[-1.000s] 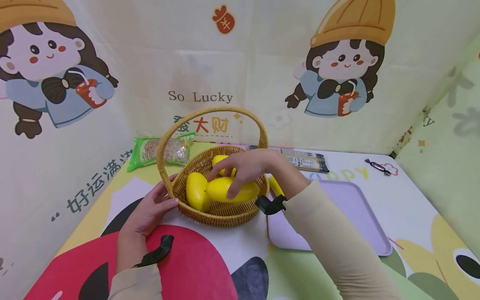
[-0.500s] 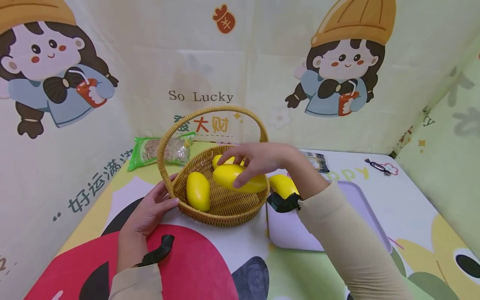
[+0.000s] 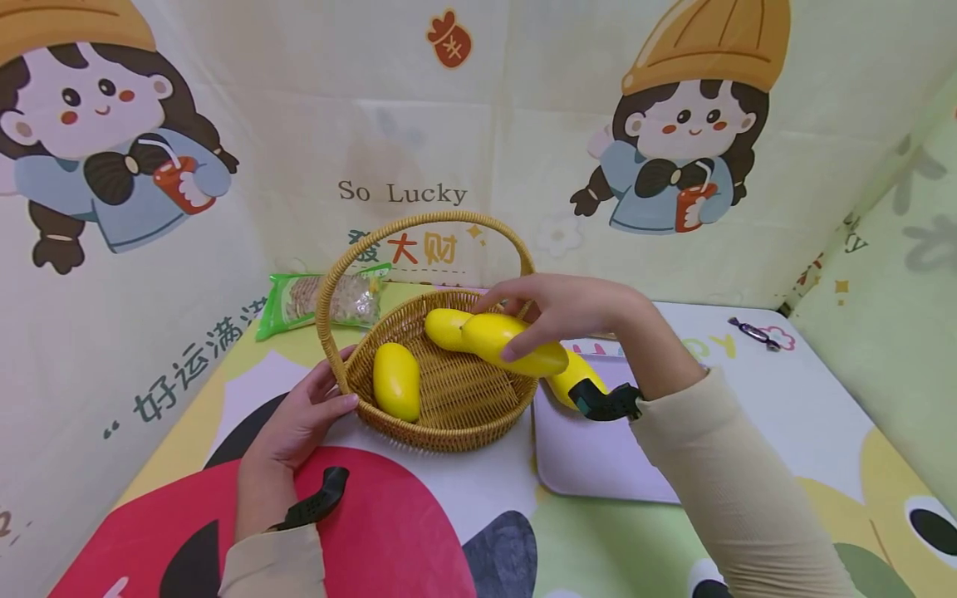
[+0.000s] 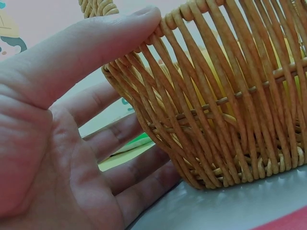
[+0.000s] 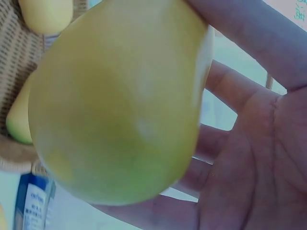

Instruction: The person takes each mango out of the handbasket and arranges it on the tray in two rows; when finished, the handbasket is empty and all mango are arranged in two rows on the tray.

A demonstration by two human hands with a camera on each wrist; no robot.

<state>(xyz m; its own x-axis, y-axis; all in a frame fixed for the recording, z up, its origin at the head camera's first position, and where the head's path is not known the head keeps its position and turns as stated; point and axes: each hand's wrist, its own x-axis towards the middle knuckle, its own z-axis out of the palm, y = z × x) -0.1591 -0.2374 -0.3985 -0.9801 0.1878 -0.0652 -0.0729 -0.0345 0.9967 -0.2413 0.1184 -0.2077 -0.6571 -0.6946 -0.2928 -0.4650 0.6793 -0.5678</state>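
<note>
In the head view my right hand (image 3: 571, 309) grips a yellow mango (image 3: 493, 339) above the right rim of a wicker basket (image 3: 441, 440). The right wrist view shows this mango's (image 5: 120, 120) greenish end close up, fingers wrapped behind it. Two more mangoes lie in the basket, one mango (image 3: 396, 382) at the left and another mango (image 3: 445, 327) at the back. My left hand (image 3: 299, 428) holds the basket's left end. In the left wrist view its thumb presses the woven rim while the fingers (image 4: 139, 167) lie against the outer wall.
A lilac tray (image 3: 598, 465) is right of the basket, with a mango (image 3: 574, 380) on it, partly hidden by the right wrist. Behind the basket lies a green-edged food packet (image 3: 332, 299). A wrapped candy (image 3: 753, 334) sits at the far right.
My right hand has lifted the mango from inside the basket and carried it up and right to the rim. The left hand stays on the basket.
</note>
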